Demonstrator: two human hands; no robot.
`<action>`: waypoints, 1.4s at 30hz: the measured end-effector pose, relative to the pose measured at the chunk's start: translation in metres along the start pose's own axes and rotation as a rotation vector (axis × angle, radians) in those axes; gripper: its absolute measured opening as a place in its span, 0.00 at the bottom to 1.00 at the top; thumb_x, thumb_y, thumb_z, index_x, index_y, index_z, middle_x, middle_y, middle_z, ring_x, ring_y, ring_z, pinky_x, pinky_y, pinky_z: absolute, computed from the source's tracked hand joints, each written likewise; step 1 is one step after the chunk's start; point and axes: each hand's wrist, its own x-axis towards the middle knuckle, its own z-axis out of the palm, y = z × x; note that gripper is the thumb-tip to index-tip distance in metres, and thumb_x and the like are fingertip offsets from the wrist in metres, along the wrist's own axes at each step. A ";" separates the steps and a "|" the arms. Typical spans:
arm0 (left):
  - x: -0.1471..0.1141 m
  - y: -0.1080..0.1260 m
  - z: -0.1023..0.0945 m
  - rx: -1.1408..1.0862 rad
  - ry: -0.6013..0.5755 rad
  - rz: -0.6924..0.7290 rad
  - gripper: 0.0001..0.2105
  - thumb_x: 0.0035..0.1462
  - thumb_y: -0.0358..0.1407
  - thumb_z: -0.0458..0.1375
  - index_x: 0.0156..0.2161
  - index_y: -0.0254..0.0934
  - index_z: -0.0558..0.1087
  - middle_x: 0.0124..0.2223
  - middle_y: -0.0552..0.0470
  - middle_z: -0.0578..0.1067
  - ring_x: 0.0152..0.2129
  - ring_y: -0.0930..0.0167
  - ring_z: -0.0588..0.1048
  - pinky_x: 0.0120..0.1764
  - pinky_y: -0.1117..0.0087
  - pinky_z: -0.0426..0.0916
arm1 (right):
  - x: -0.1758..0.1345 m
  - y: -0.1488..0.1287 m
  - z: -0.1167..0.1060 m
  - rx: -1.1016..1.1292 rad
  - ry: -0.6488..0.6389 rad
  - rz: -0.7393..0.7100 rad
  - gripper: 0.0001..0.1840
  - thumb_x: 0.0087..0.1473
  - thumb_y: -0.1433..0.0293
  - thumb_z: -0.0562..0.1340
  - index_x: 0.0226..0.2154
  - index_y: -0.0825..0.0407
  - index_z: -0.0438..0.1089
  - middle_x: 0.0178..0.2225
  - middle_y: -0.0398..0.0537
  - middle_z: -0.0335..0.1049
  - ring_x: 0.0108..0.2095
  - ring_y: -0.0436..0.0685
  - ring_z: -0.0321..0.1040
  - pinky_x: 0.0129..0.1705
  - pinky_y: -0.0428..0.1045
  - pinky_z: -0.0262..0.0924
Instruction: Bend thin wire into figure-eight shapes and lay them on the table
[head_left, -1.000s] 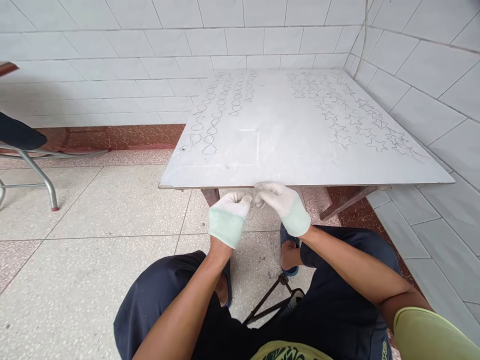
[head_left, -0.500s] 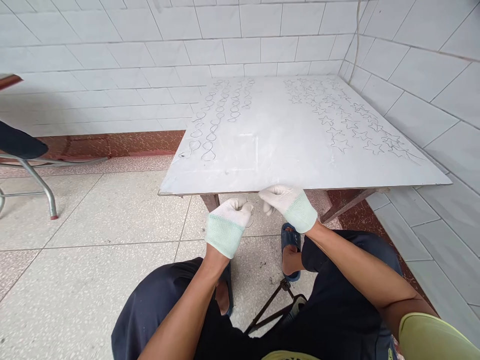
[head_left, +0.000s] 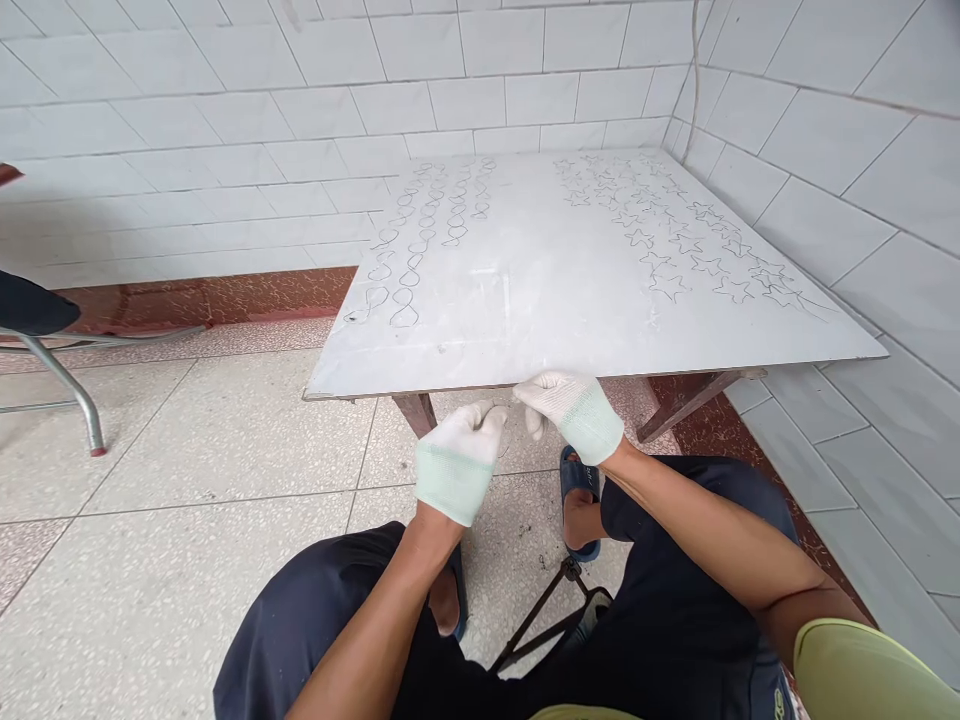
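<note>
Both of my hands wear white gloves with pale green cuffs. My left hand (head_left: 461, 450) is closed in a pinch below the table's front edge. My right hand (head_left: 562, 405) is also pinched, close to its right and beside the edge. A thin wire (head_left: 507, 440), very faint against the floor, curves in the small gap between them; its ends are hidden in the fingers. On the white tabletop (head_left: 555, 310) lie rows of thin looped shapes (head_left: 405, 300) at the left and star-shaped outlines (head_left: 667, 285) at the right, like bent wire.
White tiled walls (head_left: 502, 100) meet behind and to the right of the table. A wooden table leg (head_left: 416, 412) stands beyond my left hand. Below are my slippered feet and a dark folding-stool frame (head_left: 536, 620). A metal-legged seat (head_left: 71, 390) stands far left.
My hands stay pinched close together; the left has turned slightly and the gap has narrowed a little. The whole view has shifted slightly. The shapes on the table keep their places.
</note>
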 end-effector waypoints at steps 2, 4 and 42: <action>0.004 -0.002 -0.012 -0.152 -0.070 -0.005 0.15 0.61 0.47 0.58 0.37 0.40 0.82 0.29 0.53 0.78 0.23 0.68 0.70 0.33 0.67 0.65 | 0.001 -0.004 -0.005 -0.023 -0.034 -0.007 0.28 0.59 0.49 0.67 0.18 0.50 0.71 0.17 0.42 0.72 0.21 0.50 0.69 0.31 0.48 0.64; 0.008 -0.005 -0.022 -0.297 -0.122 0.018 0.19 0.62 0.51 0.56 0.43 0.39 0.82 0.36 0.51 0.82 0.23 0.68 0.73 0.34 0.66 0.68 | 0.001 -0.007 -0.008 -0.063 -0.067 0.005 0.27 0.59 0.50 0.66 0.18 0.50 0.71 0.18 0.42 0.72 0.21 0.50 0.69 0.31 0.48 0.64; 0.008 -0.015 0.002 -0.218 -0.040 -0.061 0.11 0.58 0.44 0.61 0.29 0.40 0.74 0.23 0.55 0.74 0.20 0.69 0.72 0.28 0.67 0.64 | -0.013 0.014 0.014 -1.385 -0.115 -0.556 0.18 0.74 0.71 0.54 0.39 0.53 0.79 0.33 0.53 0.77 0.38 0.60 0.70 0.40 0.56 0.47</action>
